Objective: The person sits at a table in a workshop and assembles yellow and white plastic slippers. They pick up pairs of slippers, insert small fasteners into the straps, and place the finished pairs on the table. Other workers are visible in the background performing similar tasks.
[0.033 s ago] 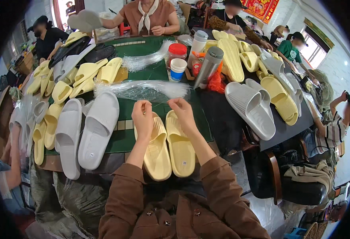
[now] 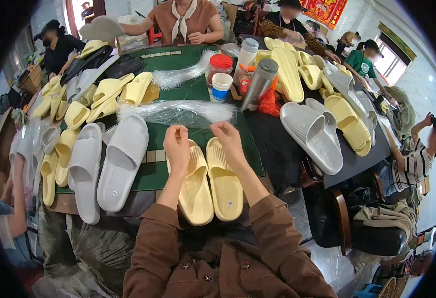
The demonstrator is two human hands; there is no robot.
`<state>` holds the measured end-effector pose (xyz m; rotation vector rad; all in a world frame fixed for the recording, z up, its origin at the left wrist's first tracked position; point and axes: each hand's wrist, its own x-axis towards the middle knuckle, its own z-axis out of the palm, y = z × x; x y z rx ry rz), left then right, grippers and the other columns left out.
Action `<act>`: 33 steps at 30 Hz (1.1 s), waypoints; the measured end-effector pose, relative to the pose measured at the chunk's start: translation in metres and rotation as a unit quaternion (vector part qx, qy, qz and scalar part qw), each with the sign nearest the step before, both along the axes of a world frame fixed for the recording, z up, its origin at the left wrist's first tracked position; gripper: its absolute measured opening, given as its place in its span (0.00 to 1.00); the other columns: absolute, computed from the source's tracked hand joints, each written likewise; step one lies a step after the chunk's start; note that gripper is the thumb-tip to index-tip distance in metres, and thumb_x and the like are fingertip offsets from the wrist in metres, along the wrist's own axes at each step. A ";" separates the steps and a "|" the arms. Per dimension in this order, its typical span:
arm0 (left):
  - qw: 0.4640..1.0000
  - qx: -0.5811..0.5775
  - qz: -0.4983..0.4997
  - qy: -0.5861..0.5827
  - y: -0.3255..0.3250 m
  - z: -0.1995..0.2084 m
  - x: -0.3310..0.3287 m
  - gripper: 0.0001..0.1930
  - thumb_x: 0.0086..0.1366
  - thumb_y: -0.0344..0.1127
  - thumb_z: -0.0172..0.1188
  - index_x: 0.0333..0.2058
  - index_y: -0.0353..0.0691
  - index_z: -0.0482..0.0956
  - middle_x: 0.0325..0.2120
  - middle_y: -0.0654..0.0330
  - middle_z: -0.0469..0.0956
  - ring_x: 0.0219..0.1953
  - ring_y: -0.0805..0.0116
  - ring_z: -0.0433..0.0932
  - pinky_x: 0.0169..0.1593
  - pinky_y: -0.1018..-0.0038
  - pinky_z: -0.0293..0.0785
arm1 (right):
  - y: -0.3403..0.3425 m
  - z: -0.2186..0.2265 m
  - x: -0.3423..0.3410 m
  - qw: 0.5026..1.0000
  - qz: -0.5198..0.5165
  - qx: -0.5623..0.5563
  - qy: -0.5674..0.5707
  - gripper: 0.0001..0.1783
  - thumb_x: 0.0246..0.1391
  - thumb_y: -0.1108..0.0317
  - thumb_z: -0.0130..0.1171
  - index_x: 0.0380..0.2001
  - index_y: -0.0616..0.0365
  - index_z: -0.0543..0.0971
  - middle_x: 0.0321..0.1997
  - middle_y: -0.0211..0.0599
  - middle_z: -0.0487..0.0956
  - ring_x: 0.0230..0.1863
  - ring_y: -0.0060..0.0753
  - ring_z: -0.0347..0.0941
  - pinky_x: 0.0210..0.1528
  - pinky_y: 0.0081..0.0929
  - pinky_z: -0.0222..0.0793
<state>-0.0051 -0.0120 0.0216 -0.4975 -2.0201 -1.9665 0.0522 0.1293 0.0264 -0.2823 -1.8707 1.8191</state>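
the left hand (image 2: pixel 177 150) and right hand (image 2: pixel 228 141) are hovering over yellow slippers (image 2: pixel 226 193), fingers pinching together, contents unclear; careless reaching could be tangling the nearer clear strands (image 2: pixel 213 111).

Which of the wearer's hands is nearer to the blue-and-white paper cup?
The right. The right hand is on the wearer's side of the paper cup, almost straight in front of it; the left hand is farther away, toward the wearer and to the cup's left.
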 end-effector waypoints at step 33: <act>0.867 -0.455 -0.119 0.166 -0.055 0.004 0.143 0.28 0.59 0.40 0.60 0.58 0.40 0.69 0.59 0.38 0.58 0.62 0.39 0.56 0.62 0.49 0.51 | 0.002 -0.004 -0.001 0.988 -0.011 -0.142 0.061 0.08 0.64 0.66 0.50 0.38 0.58 0.74 0.30 0.25 0.70 0.25 0.13 0.58 0.28 0.15 0.55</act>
